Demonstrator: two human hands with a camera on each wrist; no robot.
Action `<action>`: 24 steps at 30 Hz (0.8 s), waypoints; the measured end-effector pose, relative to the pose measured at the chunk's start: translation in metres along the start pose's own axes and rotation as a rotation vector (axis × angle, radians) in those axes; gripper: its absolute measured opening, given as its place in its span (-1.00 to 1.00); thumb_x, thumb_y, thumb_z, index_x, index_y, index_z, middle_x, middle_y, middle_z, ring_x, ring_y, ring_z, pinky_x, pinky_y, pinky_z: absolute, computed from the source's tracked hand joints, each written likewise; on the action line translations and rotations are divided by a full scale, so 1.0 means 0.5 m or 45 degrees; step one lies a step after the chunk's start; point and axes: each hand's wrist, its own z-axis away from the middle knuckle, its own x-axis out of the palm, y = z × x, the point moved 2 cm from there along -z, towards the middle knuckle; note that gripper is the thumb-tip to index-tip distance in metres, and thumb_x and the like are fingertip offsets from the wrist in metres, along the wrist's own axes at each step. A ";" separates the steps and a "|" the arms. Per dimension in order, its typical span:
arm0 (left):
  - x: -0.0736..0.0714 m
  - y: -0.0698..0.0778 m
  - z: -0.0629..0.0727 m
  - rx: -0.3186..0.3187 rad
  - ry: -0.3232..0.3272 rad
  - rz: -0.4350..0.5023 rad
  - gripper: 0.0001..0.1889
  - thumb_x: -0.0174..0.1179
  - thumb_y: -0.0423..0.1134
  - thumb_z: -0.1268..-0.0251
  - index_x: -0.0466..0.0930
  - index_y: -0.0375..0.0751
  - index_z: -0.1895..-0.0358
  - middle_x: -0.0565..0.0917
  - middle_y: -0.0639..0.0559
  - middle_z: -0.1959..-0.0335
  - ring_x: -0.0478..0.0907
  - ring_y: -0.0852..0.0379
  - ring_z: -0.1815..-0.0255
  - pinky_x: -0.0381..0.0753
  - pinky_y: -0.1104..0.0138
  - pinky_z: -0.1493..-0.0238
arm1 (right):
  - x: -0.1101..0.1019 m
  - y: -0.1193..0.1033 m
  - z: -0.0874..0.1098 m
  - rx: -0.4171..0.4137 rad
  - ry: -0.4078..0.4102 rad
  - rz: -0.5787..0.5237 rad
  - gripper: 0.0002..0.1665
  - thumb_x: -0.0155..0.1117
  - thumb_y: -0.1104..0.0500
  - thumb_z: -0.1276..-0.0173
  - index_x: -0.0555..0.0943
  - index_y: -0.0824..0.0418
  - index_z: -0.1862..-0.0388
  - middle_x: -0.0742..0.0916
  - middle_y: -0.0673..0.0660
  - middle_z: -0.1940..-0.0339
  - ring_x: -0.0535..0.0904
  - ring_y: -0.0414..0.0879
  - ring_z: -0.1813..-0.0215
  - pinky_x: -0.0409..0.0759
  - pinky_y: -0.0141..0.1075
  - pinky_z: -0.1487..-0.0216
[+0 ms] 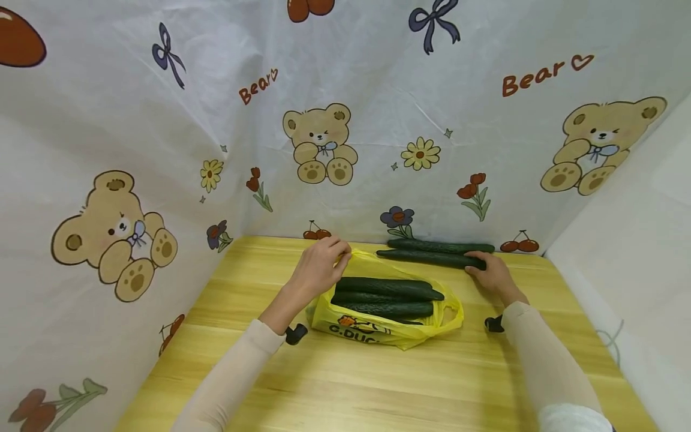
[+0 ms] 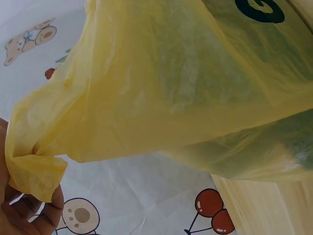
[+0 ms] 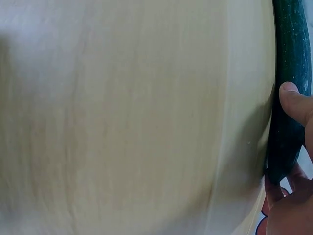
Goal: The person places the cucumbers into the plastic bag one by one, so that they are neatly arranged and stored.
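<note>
A yellow plastic bag [image 1: 330,319] with dark printing lies on its side, its mouth facing up. Several dark green cucumbers [image 1: 385,289] lie inside it. My left hand [image 1: 318,268] pinches the bag's upper left edge; in the left wrist view the bunched yellow film [image 2: 36,174] sits between thumb and fingers. Behind the bag lie two more cucumbers, side by side. Of these, the nearer cucumber [image 1: 418,257] has its right end gripped by my right hand [image 1: 493,279]. The right wrist view shows thumb and fingers around that cucumber's tip. The farther cucumber [image 1: 439,246] lies along the wall cloth.
A wood-grain table [image 1: 378,384] carries everything. White cloth [image 1: 378,72] printed with bears and flowers hangs behind it and on the left. At the right stands a plain white surface [image 1: 621,258] with a thin cord [image 1: 612,339].
</note>
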 end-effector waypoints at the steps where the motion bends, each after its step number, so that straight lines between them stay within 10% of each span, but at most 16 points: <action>1: 0.001 0.000 0.001 0.001 -0.001 -0.004 -0.96 0.34 -0.21 -0.54 0.76 -0.04 0.10 0.72 0.12 0.19 0.64 0.18 0.26 0.67 0.35 0.29 | 0.000 0.002 0.001 0.002 -0.005 -0.001 -0.40 0.22 0.08 -0.68 0.45 0.24 -0.58 0.41 0.55 -0.60 0.27 0.61 -0.58 0.22 0.54 -0.54; 24: 0.003 -0.004 -0.001 -0.024 -0.010 0.017 -0.95 0.35 -0.21 -0.54 0.77 -0.06 0.10 0.74 0.10 0.19 0.65 0.15 0.28 0.67 0.32 0.30 | -0.072 -0.075 0.040 -0.235 0.036 -0.011 -0.47 0.32 0.06 -0.63 0.56 0.31 -0.42 0.51 0.53 -0.49 0.38 0.57 -0.49 0.34 0.52 -0.42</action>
